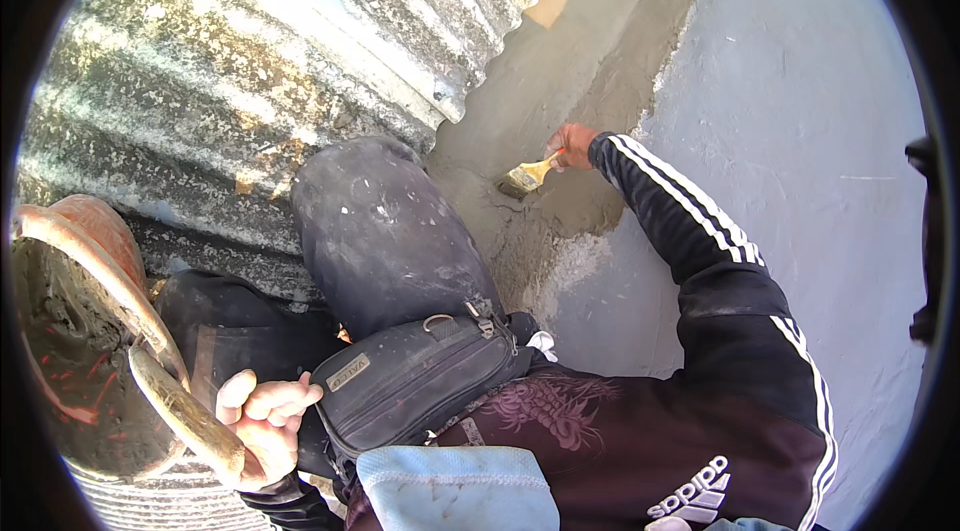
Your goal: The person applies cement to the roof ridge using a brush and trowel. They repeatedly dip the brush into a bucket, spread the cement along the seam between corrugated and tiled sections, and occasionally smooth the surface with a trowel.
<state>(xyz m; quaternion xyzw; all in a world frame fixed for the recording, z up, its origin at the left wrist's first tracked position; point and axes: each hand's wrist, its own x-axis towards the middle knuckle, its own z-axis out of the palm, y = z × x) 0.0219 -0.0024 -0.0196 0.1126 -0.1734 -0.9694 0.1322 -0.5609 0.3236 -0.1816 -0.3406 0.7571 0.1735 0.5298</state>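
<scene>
My right hand (572,146) is closed round the handle of a paintbrush (533,174). Its dark bristles press on wet grey mortar (570,193), spread in a band along the foot of the corrugated sheets. At the lower left, my left hand (265,421) has its fingers curled beside a thick, mortar-smeared bar (185,411) that lies against its palm. This bar runs up to the rim of a reddish bucket (110,231) with grey mortar and red streaks inside. Whether the bar is a tool's handle or part of the bucket I cannot tell.
Weathered corrugated sheets (250,61) rise at the upper left, their wavy edge beside the mortar. A smooth grey surface (800,111) spreads to the right. My bent knee (385,221) and a black waist bag (415,381) take up the middle.
</scene>
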